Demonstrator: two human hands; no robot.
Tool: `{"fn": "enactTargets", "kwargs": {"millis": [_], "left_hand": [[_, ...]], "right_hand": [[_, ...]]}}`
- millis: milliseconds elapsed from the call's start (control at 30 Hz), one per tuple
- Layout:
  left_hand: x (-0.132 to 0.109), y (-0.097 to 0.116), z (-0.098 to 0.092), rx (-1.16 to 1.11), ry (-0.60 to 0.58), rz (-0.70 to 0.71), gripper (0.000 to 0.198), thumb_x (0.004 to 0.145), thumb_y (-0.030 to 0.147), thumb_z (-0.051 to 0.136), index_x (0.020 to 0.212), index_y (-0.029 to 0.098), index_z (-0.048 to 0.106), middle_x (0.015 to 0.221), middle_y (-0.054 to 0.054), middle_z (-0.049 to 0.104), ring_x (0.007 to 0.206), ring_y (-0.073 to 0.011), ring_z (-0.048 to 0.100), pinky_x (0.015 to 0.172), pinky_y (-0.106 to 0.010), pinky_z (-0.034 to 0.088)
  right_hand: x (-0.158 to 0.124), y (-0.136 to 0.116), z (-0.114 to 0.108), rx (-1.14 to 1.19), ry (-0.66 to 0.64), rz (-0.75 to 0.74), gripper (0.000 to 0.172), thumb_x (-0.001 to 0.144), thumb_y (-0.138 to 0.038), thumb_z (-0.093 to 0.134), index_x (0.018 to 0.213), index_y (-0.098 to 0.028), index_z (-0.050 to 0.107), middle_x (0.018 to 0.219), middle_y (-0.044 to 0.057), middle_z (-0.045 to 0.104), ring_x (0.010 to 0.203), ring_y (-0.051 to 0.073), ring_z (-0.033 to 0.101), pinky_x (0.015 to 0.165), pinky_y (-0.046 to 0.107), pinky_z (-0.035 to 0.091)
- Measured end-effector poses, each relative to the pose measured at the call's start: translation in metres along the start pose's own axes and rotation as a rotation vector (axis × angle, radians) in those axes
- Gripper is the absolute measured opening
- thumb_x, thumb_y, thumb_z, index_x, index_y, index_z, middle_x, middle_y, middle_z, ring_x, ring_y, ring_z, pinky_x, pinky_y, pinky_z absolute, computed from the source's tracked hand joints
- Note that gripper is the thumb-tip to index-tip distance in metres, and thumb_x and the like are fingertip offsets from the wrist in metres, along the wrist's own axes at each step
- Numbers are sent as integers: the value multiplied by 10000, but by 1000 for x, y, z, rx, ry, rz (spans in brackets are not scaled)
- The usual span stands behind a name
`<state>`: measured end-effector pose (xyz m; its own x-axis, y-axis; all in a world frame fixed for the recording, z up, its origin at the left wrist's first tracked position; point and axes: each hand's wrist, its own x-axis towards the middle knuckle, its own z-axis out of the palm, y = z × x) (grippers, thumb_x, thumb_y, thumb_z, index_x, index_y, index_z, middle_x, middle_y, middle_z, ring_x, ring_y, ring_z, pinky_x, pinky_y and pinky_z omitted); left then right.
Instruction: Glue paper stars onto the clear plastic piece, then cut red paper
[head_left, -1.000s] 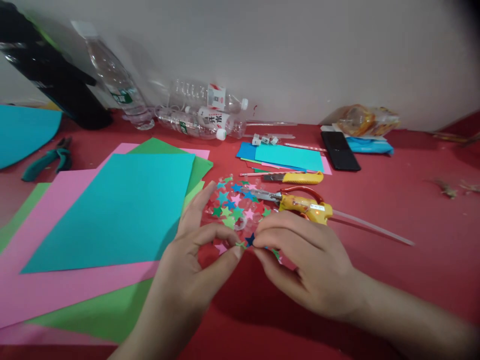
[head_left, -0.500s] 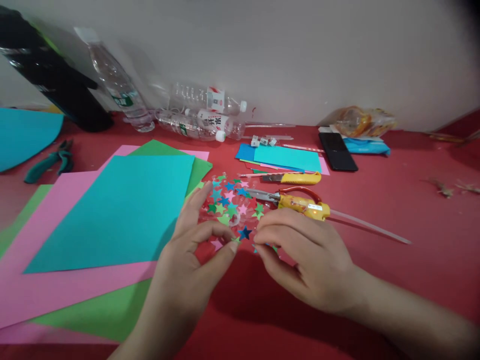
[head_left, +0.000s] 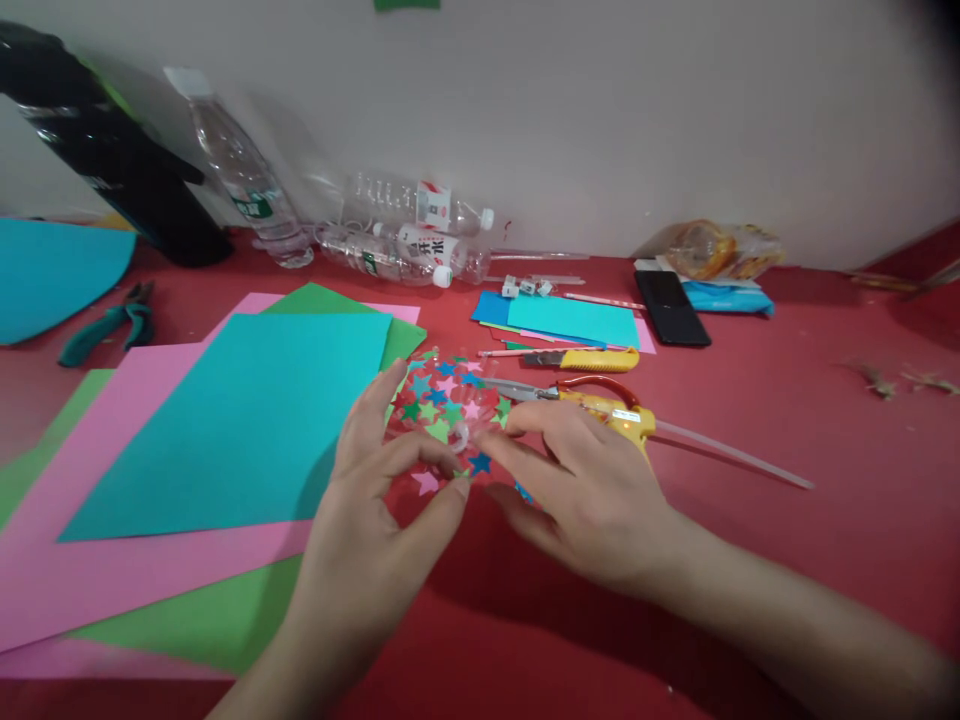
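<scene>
A clear round plastic piece (head_left: 447, 405) covered with small coloured paper stars lies on the red table (head_left: 787, 420) in front of me. My left hand (head_left: 375, 510) curls round its near left edge, thumb and index finger pinched on the rim and the other fingers lying along its side. My right hand (head_left: 581, 480) reaches in from the right, with its fingertips touching the piece beside a dark blue star (head_left: 480, 463). Whether those fingers grip the plastic or only press on it does not show.
Large teal (head_left: 240, 420), pink and green paper sheets lie to the left. Scissors and a yellow glue gun (head_left: 611, 415) sit just behind my right hand, a yellow utility knife (head_left: 592, 359) beyond. Plastic bottles (head_left: 405, 245), pliers (head_left: 105, 322) and a black phone (head_left: 675, 308) lie farther back.
My right hand has slid left and forward onto the starred piece. The piece and my left hand have shifted slightly left and away from me.
</scene>
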<state>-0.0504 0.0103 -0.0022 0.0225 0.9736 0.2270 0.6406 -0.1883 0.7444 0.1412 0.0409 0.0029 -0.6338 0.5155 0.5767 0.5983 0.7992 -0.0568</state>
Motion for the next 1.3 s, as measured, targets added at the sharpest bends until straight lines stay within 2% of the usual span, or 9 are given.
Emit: {"fn": "enactTargets", "kwargs": {"millis": [167, 333, 567, 700, 800, 967, 1100, 1200, 1300], "left_hand": [[0, 3, 2, 69, 42, 104, 77, 848, 247, 583, 792, 260, 634, 1531, -8, 361, 1429, -313, 300, 1115, -610, 301], [4, 2, 2, 229, 130, 280, 67, 850, 202, 579, 820, 243, 623, 1424, -60, 496, 1322, -284, 459, 1053, -512, 405], [5, 1, -2, 189, 162, 266, 67, 875, 185, 547, 852, 237, 581, 1232, -44, 652, 1178, -243, 582, 982, -450, 447], [5, 2, -4, 81, 185, 170, 64, 895, 199, 529, 881, 250, 564, 1161, -12, 676, 1111, -212, 609, 939, -404, 466], [6, 3, -6, -71, 199, 110, 73, 909, 211, 519, 887, 263, 565, 1154, -3, 658, 1130, -209, 598, 946, -396, 472], [13, -6, -8, -36, 315, 37, 78, 912, 288, 529, 951, 283, 596, 1293, -7, 554, 1306, -239, 458, 1074, -433, 390], [18, -20, -3, -193, 191, -119, 286, 936, 404, 468, 1177, 281, 559, 1326, -42, 557, 1270, -254, 488, 1065, -458, 393], [19, -21, 3, -334, 119, -241, 359, 922, 451, 468, 1216, 260, 545, 1247, -53, 596, 1153, -246, 560, 968, -413, 470], [18, -15, 10, -398, 108, -305, 380, 896, 449, 508, 1212, 242, 548, 1209, -57, 600, 1123, -242, 563, 943, -388, 475]], "right_hand": [[0, 1, 4, -10, -35, 16, 216, 935, -153, 449, 929, -142, 664, 945, 100, 654, 784, 191, 565, 655, 300, 459], [-1, 0, 3, 8, -27, 9, 200, 941, -156, 470, 907, -152, 666, 927, 91, 660, 815, 193, 571, 698, 302, 468], [-4, 1, 3, 74, -13, -12, 171, 934, -144, 487, 1000, -134, 644, 949, 104, 653, 833, 201, 572, 710, 322, 492], [-6, 6, 2, 176, 30, 38, 226, 906, -129, 520, 1114, -150, 607, 1034, 105, 633, 920, 210, 577, 788, 360, 499], [-4, 12, -2, 257, 61, 136, 318, 864, -115, 554, 1175, -175, 584, 1175, 122, 584, 1083, 236, 554, 895, 409, 490], [5, 16, -4, 371, -110, 212, 481, 870, -136, 559, 1333, -237, 478, 1401, 107, 473, 1295, 238, 463, 1046, 459, 438], [10, 15, 1, 390, -139, 177, 441, 881, -111, 528, 1309, -210, 490, 1360, 104, 525, 1268, 221, 493, 1039, 440, 456], [9, 14, 3, 398, -143, 178, 457, 869, -79, 532, 1305, -212, 490, 1310, 91, 560, 1222, 214, 520, 1014, 418, 472], [4, 15, 2, 406, -127, 211, 487, 858, -44, 537, 1302, -239, 493, 1282, 66, 569, 1197, 194, 525, 1007, 379, 465]]}}
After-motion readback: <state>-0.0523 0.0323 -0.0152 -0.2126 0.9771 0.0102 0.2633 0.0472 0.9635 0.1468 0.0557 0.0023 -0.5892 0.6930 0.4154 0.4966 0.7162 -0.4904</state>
